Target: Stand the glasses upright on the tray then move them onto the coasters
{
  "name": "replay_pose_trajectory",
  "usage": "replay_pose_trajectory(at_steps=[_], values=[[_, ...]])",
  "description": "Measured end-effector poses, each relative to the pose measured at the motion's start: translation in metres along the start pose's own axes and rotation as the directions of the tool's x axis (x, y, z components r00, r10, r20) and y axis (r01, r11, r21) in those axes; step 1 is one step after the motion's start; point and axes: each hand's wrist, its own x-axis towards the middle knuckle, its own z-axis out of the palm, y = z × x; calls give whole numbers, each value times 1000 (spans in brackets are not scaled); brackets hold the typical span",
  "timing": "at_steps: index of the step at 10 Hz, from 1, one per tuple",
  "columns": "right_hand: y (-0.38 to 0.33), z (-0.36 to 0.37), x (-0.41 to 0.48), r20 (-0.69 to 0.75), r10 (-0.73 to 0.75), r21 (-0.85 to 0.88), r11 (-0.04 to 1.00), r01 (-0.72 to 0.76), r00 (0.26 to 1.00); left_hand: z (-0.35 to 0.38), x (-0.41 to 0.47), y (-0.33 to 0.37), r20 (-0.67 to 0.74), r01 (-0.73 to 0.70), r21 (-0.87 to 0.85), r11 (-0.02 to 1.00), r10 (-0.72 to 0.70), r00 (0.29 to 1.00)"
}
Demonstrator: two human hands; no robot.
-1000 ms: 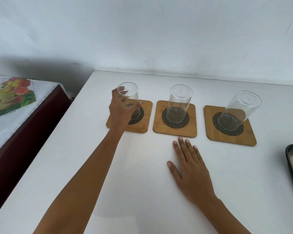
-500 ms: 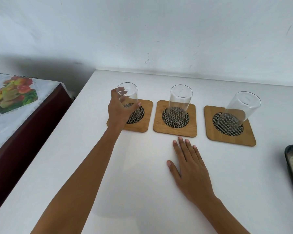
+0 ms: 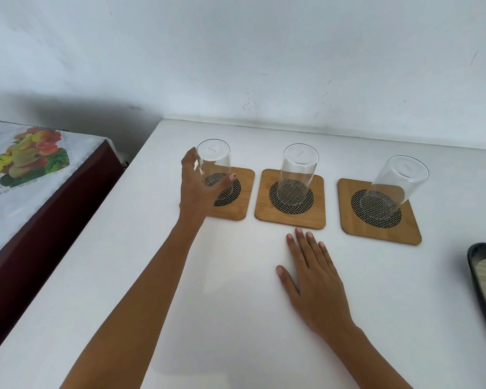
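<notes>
Three clear glasses stand upright, each on a wooden coaster with a black mesh centre. My left hand (image 3: 198,192) is wrapped around the left glass (image 3: 214,158), which rests on the left coaster (image 3: 242,197). The middle glass (image 3: 297,172) sits on the middle coaster (image 3: 265,203), and the right glass (image 3: 390,183) on the right coaster (image 3: 348,217). Flat on the table just in front of the middle coaster lies my right hand (image 3: 312,273), fingers spread and holding nothing. The dark tray (image 3: 481,287) shows at the right edge.
The white table (image 3: 236,318) meets a white wall at the back. To the left, lower down, stands a dark red cabinet (image 3: 40,248) under a cloth with a fruit print. The table's left edge runs diagonally beside it.
My left hand stays around the left glass on its coaster, with the fingers slightly looser. My right hand has not moved.
</notes>
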Motion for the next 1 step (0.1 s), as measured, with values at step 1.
replay_pose_trajectory(at_steps=[1], values=[[-2, -1, 1, 11, 9, 44, 999, -9, 1000, 0, -35, 4, -108, -44, 14, 999, 45, 993]])
